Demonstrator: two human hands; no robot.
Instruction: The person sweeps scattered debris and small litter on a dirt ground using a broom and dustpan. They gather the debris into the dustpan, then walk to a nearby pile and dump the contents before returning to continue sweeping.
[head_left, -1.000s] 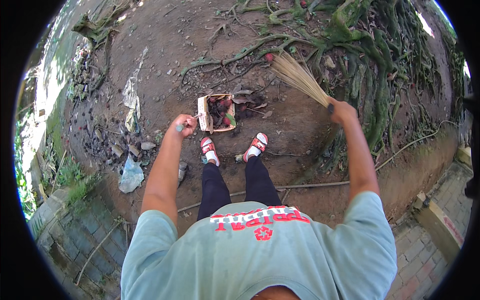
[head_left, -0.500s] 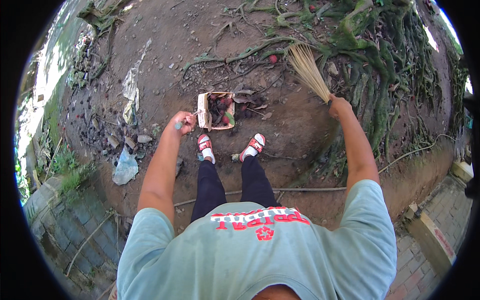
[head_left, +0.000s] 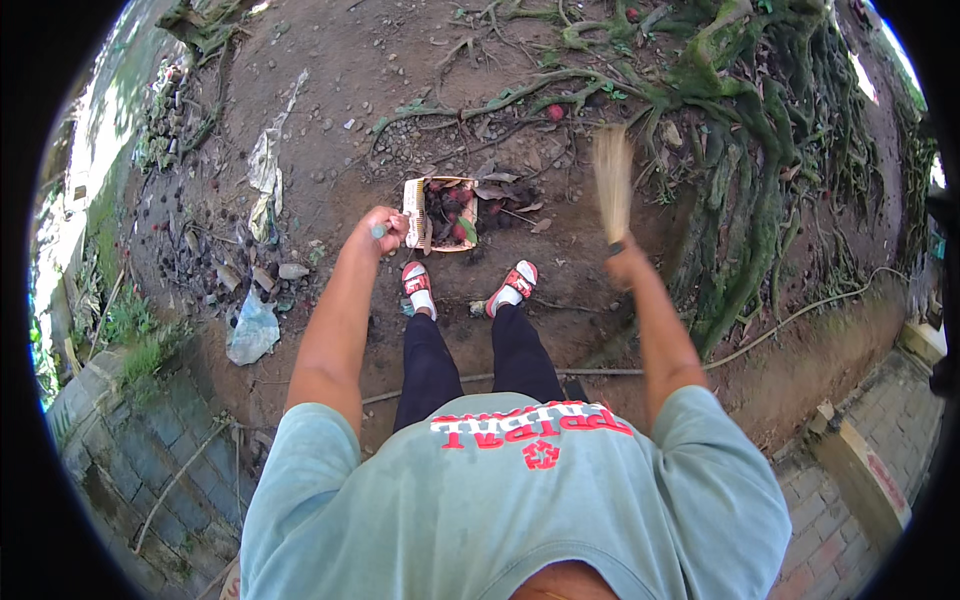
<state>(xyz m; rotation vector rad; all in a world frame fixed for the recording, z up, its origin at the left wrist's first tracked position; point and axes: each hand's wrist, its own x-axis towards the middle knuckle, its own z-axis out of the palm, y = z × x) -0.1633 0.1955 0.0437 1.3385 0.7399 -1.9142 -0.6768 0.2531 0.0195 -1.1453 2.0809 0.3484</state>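
The right hand [head_left: 627, 262] grasps a tan bristle broom [head_left: 611, 185], the left hand [head_left: 383, 227] a cream box-shaped dustpan [head_left: 413, 200] just right of its fingers [head_left: 397, 222], collecting seemingly part-done: reddish litter [head_left: 458, 206] inside, dry brown leaves [head_left: 493, 192] outside.

Mossy tree roots [head_left: 750, 200] are sprawling over the far right. On the left, a torn, pale plastic sheet [head_left: 264, 168] is lying on the dirt; nearer, a crumpled light-blue plastic bag [head_left: 254, 332] is resting by grass tufts [head_left: 147, 360]. A thin hose-like line [head_left: 620, 372] is crossing the near ground toward a concrete curb [head_left: 870, 470] and paving bricks [head_left: 825, 540] sitting near right.
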